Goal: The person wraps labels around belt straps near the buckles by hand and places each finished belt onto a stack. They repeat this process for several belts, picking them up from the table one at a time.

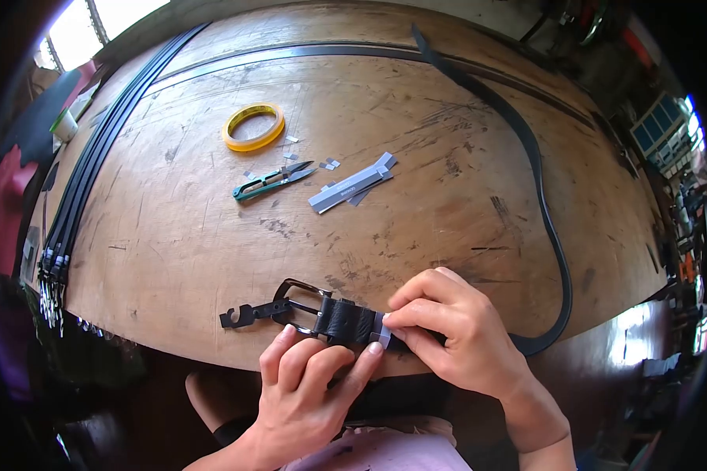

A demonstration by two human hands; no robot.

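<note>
A black leather belt (pixel 349 322) lies at the table's near edge, its dark metal buckle (pixel 310 286) to the left. A black plastic belt hanger (pixel 247 315) is attached at the buckle. My left hand (pixel 310 385) is closed on the belt's lower edge, fingers curled by the buckle and thumb on a pale paper band (pixel 380 330) around the strap. With thumb and fingertips, my right hand (pixel 463 337) pinches the band at its right side. The band's underside is hidden. The strap passes beneath my right hand and curves up the table's right side.
Farther back lie a roll of yellow tape (pixel 254 144), green-handled thread snips (pixel 271 180), a stack of grey paper strips (pixel 353 184) and small paper scraps (pixel 331 164). Several black belts (pixel 106 141) run along the left side. The wooden table's (pixel 212 243) edge curves close to me.
</note>
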